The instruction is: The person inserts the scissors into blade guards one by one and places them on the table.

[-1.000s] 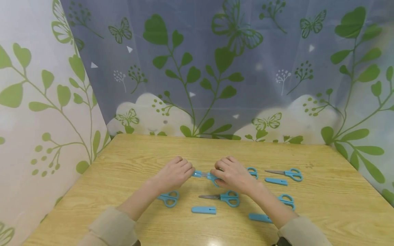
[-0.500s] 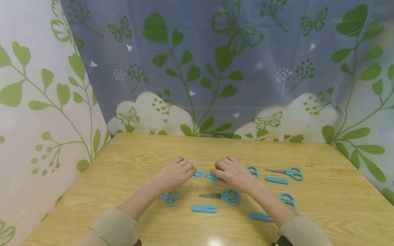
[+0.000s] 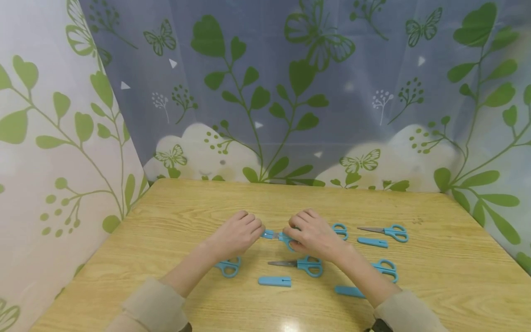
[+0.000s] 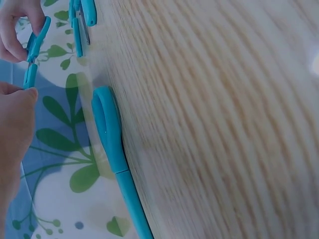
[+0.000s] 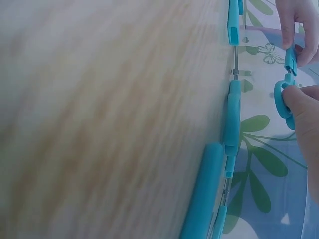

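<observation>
My left hand (image 3: 238, 235) pinches a blue blade sheath (image 3: 268, 234) over the middle of the table. My right hand (image 3: 313, 235) grips the blue handles (image 3: 286, 240) of a pair of scissors. A short length of metal blade shows between sheath and handles, its tip inside the sheath. In the right wrist view, the sheath (image 5: 290, 62) and the handle loop (image 5: 280, 99) line up, raised above the table. Below the left forearm lies another pair of scissors (image 3: 229, 266); in the left wrist view a sheath (image 4: 133, 204) covers its blades.
Bare-bladed scissors (image 3: 309, 266) and a loose sheath (image 3: 274, 281) lie in front of the hands. To the right are scissors (image 3: 396, 233) with a sheath (image 3: 372, 242), and nearer, scissors (image 3: 388, 269) with a sheath (image 3: 350, 291). Handles (image 3: 340, 231) show behind my right hand.
My left hand has moved slightly right with the sheath. Less bare blade shows between sheath and handles. The right hand has barely moved.
</observation>
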A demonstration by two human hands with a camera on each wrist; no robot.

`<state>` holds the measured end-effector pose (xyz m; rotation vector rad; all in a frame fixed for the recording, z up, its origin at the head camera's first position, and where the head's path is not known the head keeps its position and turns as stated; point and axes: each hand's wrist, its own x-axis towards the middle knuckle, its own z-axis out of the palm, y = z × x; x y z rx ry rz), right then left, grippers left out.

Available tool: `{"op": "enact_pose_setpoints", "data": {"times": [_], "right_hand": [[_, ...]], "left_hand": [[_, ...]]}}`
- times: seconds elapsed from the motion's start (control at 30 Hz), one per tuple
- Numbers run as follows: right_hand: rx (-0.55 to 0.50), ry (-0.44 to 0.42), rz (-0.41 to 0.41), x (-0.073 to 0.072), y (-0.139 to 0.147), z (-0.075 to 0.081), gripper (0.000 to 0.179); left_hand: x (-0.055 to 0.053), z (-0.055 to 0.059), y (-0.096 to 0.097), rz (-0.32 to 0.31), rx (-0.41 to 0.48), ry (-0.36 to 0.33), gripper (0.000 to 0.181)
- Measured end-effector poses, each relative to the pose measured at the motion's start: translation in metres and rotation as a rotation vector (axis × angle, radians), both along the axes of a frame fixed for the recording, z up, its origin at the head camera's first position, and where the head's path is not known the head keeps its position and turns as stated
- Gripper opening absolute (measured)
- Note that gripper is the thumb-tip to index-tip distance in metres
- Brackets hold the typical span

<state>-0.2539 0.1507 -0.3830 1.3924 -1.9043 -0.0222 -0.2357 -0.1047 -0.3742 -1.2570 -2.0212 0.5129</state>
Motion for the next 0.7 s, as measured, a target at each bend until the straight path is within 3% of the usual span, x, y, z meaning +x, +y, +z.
{"op": "enact_pose_setpoints", "data": {"times": [0.5,0.7], "right_hand": [[-0.020,0.045,-0.003,0.0016,0.0007,0.0023,0.016],[-0.016,0.055,-0.003,0.0039,0.0003,0.0053,0.018]], "left_hand": [[0.0005,0.0016,0.0028,-0.018,0.029,0.023,0.015],[0.0007,0.0023,0.0037,-0.062,0.065,0.051,0.033]]}}
